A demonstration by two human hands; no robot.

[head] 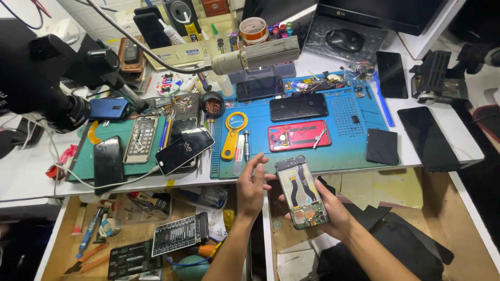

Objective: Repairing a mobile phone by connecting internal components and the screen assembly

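My right hand [333, 211] holds an opened phone [302, 191] with its back cover off, showing black flex cables and a green board at the lower end. It is held over the front edge of the bench. My left hand [252, 187] is just left of the phone, fingers spread and apart from it, holding nothing. On the blue work mat [359, 143] beyond lie a red opened phone [299, 135] and a black phone [298, 106].
A yellow magnifier [233, 134] and a screwdriver [246, 145] lie on the mat's left. Several phones rest on a green mat [83, 164] at left. A microscope [47, 73] looms at left, a lamp head [258, 56] above. Open drawers below hold tools.
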